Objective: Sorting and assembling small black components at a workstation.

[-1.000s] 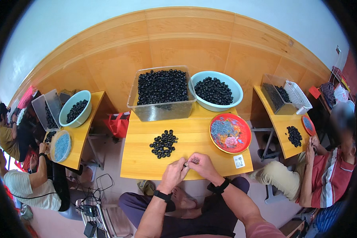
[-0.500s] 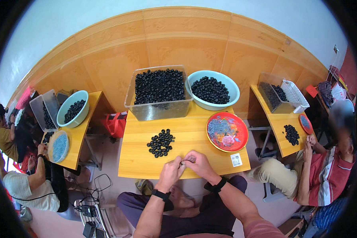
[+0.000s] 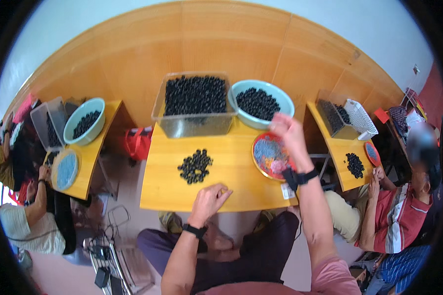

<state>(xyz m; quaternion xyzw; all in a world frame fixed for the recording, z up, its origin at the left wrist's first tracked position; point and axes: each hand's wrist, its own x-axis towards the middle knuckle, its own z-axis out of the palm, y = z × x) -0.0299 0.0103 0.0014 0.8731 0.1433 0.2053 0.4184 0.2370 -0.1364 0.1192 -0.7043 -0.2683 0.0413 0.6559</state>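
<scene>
My left hand (image 3: 209, 201) is by the front edge of the wooden table, its fingers curled and the thumb stuck out; what it holds, if anything, is hidden. Just beyond it lies a loose pile of small black rings (image 3: 195, 167). My right hand (image 3: 288, 132) is raised over the far right part of a red flowered tray (image 3: 257, 165), close to the near rim of a light-blue basin; motion smears its fingers. Thin grey-blue pieces (image 3: 268, 148) lie in the tray. More black rings fill the light-blue basin (image 3: 287, 97).
A clear plastic bin (image 3: 197, 127) heaped with black pieces stands beside the basin, near the panelled wall. People sit at tables on the left (image 3: 86, 162) and right (image 3: 342, 169) with similar containers. A metal-framed stool with cables (image 3: 118, 260) stands at lower left.
My hands were together over the table's front edge, fingertips pinched. Now they are apart: the right has swung up and right above the tray, and the left stays near the edge.
</scene>
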